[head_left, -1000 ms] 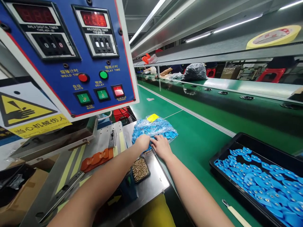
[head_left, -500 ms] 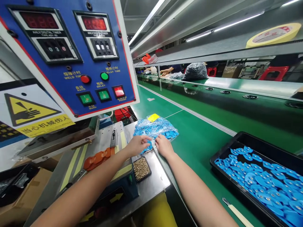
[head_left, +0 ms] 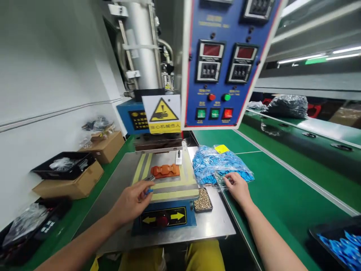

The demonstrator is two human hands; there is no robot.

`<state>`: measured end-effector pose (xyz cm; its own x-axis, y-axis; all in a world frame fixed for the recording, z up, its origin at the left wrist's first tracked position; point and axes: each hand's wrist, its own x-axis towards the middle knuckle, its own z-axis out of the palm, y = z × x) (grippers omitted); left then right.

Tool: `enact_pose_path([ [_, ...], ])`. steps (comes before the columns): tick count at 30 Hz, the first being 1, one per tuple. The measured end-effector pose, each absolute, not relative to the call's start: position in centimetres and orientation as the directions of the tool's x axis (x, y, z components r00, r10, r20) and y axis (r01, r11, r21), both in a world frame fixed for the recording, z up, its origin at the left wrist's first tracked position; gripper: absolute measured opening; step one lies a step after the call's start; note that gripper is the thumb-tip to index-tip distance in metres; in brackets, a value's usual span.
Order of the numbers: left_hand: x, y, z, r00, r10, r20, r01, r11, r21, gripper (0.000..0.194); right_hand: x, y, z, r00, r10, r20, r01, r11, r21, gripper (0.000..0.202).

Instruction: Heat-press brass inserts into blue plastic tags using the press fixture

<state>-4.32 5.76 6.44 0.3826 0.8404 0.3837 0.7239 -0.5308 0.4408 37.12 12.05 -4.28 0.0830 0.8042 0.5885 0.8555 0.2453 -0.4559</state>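
My left hand (head_left: 134, 200) is closed on a small blue plastic piece (head_left: 149, 191), which pokes out at the fingertips over the front of the machine's plate. At the mouth of a clear plastic bag (head_left: 222, 165) full of blue pieces, my right hand (head_left: 237, 188) has its fingers curled on the film. An orange block (head_left: 165, 171) with a scalloped top is set on the plate (head_left: 169, 195), just beyond my left hand. Between my hands stands a small black tray of brass inserts (head_left: 203, 199).
A blue control panel (head_left: 220, 67) and a warning sign (head_left: 162, 113) hang over the plate. Cardboard boxes (head_left: 70, 184) and a black bin (head_left: 63, 165) stand at left. A black tray of blue pieces (head_left: 342, 241) is at lower right.
The view has swung left towards the machine. My left hand has moved from the bag to the front of the plate with a blue piece. My right hand stays at the bag.
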Motion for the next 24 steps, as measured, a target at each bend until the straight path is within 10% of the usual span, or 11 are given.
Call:
enact_pose_path([
  [8, -5.1, 11.0, 7.6, 0.448, 0.828, 0.337, 0.788, -0.544, 0.29, 0.027, 23.3, 10.5, 3.8, -0.26, 0.696, 0.67, 0.604, 0.658, -0.45, 0.013],
  [24, -1.8, 18.5, 7.0, 0.305, 0.932, 0.195, 0.884, -0.353, 0.307, 0.013, 16.4, 16.8, 3.4, -0.478, 0.693, 0.539, 0.654, 0.691, -0.308, 0.015],
])
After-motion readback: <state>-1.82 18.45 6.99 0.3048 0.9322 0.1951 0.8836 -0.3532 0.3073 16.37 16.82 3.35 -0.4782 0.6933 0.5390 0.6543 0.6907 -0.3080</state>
